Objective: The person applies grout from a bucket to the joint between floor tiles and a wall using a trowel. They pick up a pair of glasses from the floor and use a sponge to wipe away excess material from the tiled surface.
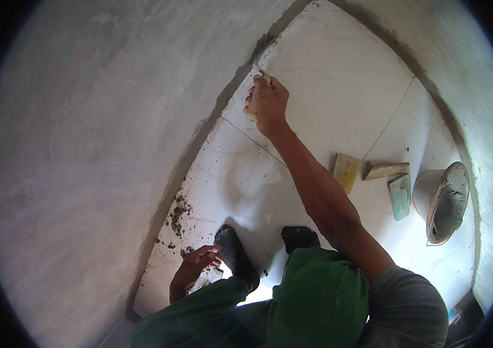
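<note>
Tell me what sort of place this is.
Probably a small room under construction or finishing: a bare grey wall, a pale tiled floor scattered with dark crumbs, and a bucket crusted with grey material.

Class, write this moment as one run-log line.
right hand: holds tool near wall | left hand: beside left foot | bucket: on floor
</note>
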